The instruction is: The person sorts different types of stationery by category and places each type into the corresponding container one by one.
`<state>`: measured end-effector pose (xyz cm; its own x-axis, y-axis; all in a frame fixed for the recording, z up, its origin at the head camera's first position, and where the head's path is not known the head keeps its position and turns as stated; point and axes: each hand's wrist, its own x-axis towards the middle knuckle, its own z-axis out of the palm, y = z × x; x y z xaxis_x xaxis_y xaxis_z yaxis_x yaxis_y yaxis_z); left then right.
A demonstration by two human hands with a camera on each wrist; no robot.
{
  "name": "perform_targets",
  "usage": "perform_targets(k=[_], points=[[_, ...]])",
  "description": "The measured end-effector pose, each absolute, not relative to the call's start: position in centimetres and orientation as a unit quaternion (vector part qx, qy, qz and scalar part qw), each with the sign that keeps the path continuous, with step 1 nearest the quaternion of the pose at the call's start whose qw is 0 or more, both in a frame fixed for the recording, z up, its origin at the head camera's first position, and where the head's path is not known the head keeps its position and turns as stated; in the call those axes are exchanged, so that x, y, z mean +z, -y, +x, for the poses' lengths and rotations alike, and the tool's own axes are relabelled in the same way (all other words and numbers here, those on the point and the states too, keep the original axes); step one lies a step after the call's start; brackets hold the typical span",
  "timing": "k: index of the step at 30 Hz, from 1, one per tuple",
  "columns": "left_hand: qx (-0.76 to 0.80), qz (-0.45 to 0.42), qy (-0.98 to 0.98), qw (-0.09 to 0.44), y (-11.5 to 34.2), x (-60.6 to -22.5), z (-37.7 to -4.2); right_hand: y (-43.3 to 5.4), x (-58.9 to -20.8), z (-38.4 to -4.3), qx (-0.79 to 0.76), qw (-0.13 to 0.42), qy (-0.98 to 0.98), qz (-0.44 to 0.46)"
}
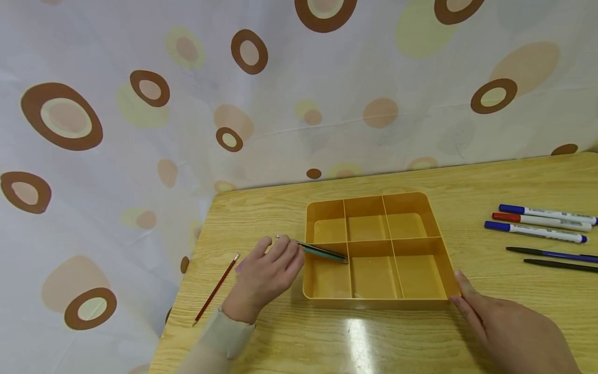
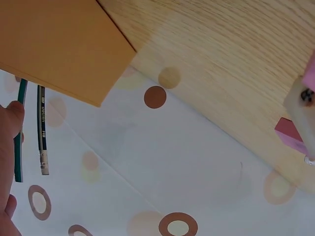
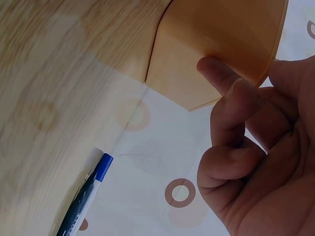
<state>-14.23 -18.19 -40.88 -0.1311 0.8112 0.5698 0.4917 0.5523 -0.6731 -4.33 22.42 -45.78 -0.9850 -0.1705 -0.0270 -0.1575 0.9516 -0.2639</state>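
Pencils (image 1: 324, 253): a green pencil (image 2: 18, 157) and a dark pencil (image 2: 42, 123) are held slanted, their right ends over the near left compartment (image 1: 327, 283) of the orange tray (image 1: 374, 304); whether its floor is touched cannot be told.
Left hand (image 1: 268, 272): fingers and thumb are closed on the two pencils, just left of the tray.
Right hand (image 1: 518, 324): the tray's near right corner is pinched between thumb and finger.
Tray: six compartments are formed by thin dividers, three far and three near.
Left side: a red pencil (image 1: 216, 290) is laid slantwise; a pink block (image 2: 293, 135) is partly hidden by the left hand in the head view.
Right side: three capped markers (image 1: 534, 231) are laid beyond two dark pens (image 1: 553, 254).
Surroundings: the wooden table (image 1: 411, 343) is backed by a spotted cloth (image 1: 280, 93).
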Motion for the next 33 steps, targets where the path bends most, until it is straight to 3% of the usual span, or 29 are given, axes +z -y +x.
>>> perform_targets(k=[20,33], points=[[0.141,-0.429,0.749,0.485,18.6,-42.0,-13.9,-22.1,-45.3,-4.0,-0.137,0.017,-0.986,-0.091],[0.068,-0.406,0.767,0.492,20.0,-41.9,-12.0,-22.2,-45.6,-4.0,-0.136,0.006,-0.986,-0.095]])
